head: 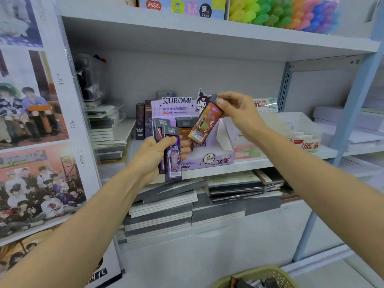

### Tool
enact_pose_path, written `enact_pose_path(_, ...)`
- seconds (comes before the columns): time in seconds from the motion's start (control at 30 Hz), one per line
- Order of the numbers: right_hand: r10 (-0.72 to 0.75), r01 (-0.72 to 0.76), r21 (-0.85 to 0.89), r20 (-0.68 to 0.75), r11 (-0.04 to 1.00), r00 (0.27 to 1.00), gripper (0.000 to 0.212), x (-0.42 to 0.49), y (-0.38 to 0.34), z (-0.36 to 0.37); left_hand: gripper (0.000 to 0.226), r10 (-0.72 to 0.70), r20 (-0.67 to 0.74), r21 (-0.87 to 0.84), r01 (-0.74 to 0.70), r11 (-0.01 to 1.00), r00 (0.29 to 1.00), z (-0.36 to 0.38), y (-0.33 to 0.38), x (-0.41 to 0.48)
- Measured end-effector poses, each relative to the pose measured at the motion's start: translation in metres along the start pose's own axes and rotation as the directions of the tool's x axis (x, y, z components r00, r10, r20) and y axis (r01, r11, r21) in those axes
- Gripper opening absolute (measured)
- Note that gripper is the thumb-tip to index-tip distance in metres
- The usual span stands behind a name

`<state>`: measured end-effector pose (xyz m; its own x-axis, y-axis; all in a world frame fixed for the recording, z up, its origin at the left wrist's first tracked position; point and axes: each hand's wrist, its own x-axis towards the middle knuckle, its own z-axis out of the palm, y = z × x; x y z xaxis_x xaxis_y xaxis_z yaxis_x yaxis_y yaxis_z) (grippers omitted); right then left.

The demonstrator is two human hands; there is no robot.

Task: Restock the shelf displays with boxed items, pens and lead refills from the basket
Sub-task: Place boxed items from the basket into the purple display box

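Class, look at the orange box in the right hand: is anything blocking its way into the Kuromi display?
Nothing visible blocks it. The orange box, pinched by the right hand, hangs tilted over the Kuromi display. The left hand holds purple boxes at the display's left front.

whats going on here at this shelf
A person is restocking a shop shelf. The left hand grips purple packs, while the right hand pinches the top of an orange pack, tilted in front of the Kuromi display box. A basket with more stock sits low at the frame's bottom edge.
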<state>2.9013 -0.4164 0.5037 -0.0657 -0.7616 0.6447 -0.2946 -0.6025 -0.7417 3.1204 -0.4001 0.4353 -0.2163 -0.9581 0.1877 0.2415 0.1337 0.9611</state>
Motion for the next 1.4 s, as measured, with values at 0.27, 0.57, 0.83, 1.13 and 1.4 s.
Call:
enact_pose_path(0.27, -0.128, 0.181, -0.457, 0.146, 0.871, 0.981, 0.02, 0.005, 0.008, -0.003, 0.033, 0.074, -0.038, 0.219, -0.064, 0.974, 0.997, -0.006, -0.014, 0.003)
enact_pose_path(0.57, -0.086, 0.254, -0.528, 0.321, 0.81, 0.943, 0.02, 0.015, 0.02, -0.001, 0.013, 0.079, -0.061, 0.113, -0.071, 0.991, 0.995, -0.007, -0.016, 0.004)
enact_pose_path(0.83, -0.147, 0.223, -0.493, 0.188, 0.841, 0.971, 0.013, 0.014, 0.032, 0.025, 0.013, 0.099, -0.076, 0.126, -0.089, 0.988, 0.992, -0.01, -0.019, 0.006)
enact_pose_path(1.13, -0.145, 0.186, -0.221, 0.19, 0.957, 0.971, 0.017, -0.013, 0.02, 0.023, 0.024, 0.123, -0.051, 0.11, -0.116, 0.987, 0.991, -0.001, -0.02, 0.005)
enact_pose_path(1.4, 0.093, -0.039, -0.12, 0.486, 0.992, 0.869, 0.019, -0.042, 0.02, 0.011, 0.026, 0.07, -0.068, 0.057, -0.067, 0.996, 0.995, 0.029, -0.02, -0.004)
